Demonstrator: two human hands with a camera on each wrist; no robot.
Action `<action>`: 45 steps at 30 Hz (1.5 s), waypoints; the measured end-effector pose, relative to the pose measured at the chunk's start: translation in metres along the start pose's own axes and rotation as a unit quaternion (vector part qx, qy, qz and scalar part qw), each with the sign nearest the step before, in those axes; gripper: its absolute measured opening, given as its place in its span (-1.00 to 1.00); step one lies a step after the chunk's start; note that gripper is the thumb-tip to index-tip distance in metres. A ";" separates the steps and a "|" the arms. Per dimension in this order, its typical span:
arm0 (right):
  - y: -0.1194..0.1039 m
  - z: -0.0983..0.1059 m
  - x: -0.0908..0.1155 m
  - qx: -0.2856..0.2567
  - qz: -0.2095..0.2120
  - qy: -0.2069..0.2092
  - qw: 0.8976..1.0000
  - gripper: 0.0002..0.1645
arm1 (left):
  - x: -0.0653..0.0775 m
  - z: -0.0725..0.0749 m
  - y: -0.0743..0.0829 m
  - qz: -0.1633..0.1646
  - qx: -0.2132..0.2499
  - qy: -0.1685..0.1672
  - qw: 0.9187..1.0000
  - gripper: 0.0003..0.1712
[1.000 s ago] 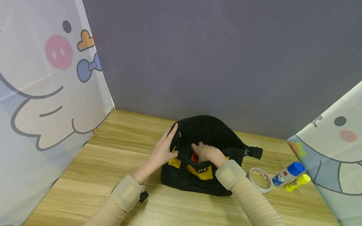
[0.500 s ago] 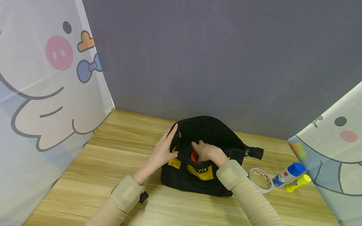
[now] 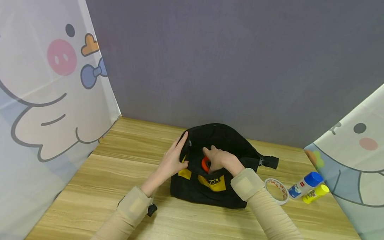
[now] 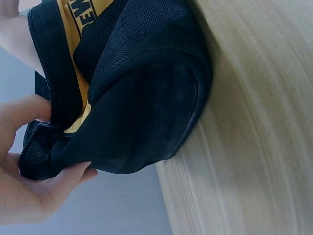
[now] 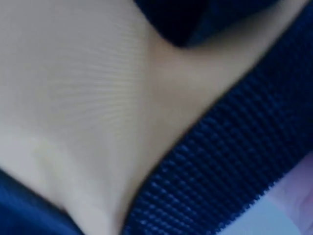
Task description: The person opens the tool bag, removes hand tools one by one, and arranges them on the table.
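Observation:
A black zippered fabric tool bag (image 3: 207,197) with a yellow lettered panel stands with its mouth open on the wooden table (image 3: 111,175). My left hand (image 3: 173,161) grips the left end of its mouth, thumb inside and fingers outside, as the left wrist view shows from the side. My right hand (image 3: 220,159) reaches into the opening, its lower fingers hidden behind the front edge. Held against those fingers is a red ring-shaped thing (image 3: 205,164), partly hidden. In the right wrist view, the zipper edge (image 5: 220,147) crosses close by the wrist.
To the bag's right lie a white tape roll (image 3: 281,191), a white glue stick with a blue cap (image 3: 305,185) and a yellow glue stick (image 3: 316,194). A grey partition (image 3: 209,63) rises behind, with printed cloths at both sides. The zipper's tab end (image 3: 270,162) sticks out right.
My right hand has risen slightly inside the bag, and the red ring-shaped thing has come up with it, showing more. My left hand keeps its grip on the bag.

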State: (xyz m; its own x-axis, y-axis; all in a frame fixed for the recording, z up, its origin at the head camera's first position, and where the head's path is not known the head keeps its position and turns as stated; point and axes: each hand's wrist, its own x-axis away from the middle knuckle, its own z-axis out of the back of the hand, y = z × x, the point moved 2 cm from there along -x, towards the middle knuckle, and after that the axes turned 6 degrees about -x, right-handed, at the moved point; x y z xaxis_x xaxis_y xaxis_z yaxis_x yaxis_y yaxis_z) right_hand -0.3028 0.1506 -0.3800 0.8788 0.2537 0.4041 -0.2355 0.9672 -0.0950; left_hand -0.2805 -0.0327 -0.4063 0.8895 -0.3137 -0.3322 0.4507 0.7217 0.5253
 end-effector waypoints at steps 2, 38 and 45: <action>0.000 0.002 0.002 0.001 0.006 0.004 1.000 -0.05 | 0.000 0.000 0.000 0.003 -0.001 -0.004 1.000 0.22; 0.007 0.049 0.069 -0.002 0.050 0.059 0.997 -0.25 | -0.001 -0.001 0.002 0.004 0.013 -0.012 1.000 0.24; 0.013 0.053 0.085 -0.014 0.066 0.075 0.995 -0.28 | -0.001 -0.001 0.000 0.009 0.010 -0.017 1.000 0.24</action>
State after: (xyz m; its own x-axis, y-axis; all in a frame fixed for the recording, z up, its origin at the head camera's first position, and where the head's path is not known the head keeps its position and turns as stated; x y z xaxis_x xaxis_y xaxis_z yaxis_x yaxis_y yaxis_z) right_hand -0.2527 0.1838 -0.2988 0.8938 0.3752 0.2457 -0.3428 0.9248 -0.1649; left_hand -0.2819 -0.0321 -0.4068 0.8992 -0.3225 -0.2959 0.4362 0.7148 0.5467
